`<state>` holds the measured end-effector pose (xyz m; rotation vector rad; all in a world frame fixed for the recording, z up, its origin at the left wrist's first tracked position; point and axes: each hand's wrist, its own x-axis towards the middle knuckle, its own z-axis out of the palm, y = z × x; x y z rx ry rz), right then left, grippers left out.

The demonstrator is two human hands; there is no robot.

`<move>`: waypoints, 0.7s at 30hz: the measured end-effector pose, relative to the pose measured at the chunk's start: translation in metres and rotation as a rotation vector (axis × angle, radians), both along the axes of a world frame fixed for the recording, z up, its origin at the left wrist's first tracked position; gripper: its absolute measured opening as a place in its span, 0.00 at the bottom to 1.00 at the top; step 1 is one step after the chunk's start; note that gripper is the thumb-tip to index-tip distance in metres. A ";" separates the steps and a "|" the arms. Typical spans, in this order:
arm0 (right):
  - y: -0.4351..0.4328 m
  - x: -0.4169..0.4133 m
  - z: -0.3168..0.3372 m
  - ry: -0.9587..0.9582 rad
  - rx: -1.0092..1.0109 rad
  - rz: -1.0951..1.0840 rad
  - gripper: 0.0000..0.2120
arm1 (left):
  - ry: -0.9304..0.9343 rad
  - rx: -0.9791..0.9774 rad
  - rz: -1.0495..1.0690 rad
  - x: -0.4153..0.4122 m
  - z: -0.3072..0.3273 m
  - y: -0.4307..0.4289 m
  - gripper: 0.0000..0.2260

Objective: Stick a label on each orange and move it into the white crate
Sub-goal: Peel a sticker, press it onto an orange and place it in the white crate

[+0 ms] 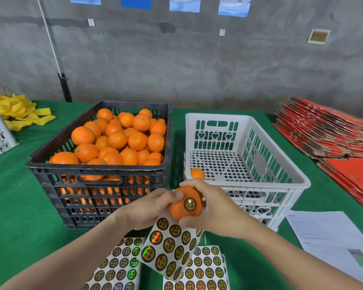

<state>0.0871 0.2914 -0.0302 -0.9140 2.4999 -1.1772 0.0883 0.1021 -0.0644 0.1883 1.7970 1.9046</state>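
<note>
Grips labelled orange (177, 209) between curled left hand (151, 210) and curled right hand (212, 208), just short of white crate (270, 184) ahead-right, nearer the right hand.

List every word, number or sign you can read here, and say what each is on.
"过": one character on the poster, cut by the top edge.
On the gold label stuck to the held orange: characters too blurred to read.
On the lifted label sheet and the flat label sheets: same marks, blurred.
On the white paper: print too small.
On the red cartons: print blurred.
</note>
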 end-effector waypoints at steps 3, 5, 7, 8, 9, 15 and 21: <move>0.006 -0.020 0.022 0.022 -0.155 -0.148 0.29 | 0.011 0.021 0.042 -0.006 0.012 -0.004 0.31; 0.019 -0.057 0.036 0.029 -0.240 -0.317 0.27 | 0.066 0.015 0.111 -0.011 0.020 -0.009 0.19; 0.036 -0.103 0.040 0.009 -0.157 -0.436 0.25 | 0.115 0.027 0.131 -0.016 0.027 -0.016 0.18; 0.043 -0.125 0.036 -0.016 -0.031 -0.463 0.25 | 0.113 0.047 0.139 -0.017 0.029 -0.019 0.28; 0.050 -0.143 0.030 -0.061 0.124 -0.459 0.26 | 0.118 0.081 0.137 -0.020 0.030 -0.021 0.36; 0.058 -0.193 -0.024 -0.228 1.062 -0.153 0.25 | 0.137 0.120 0.139 -0.029 0.045 -0.016 0.28; 0.059 -0.198 -0.042 -0.132 1.352 -0.128 0.23 | 0.034 0.121 0.278 -0.035 0.047 -0.011 0.21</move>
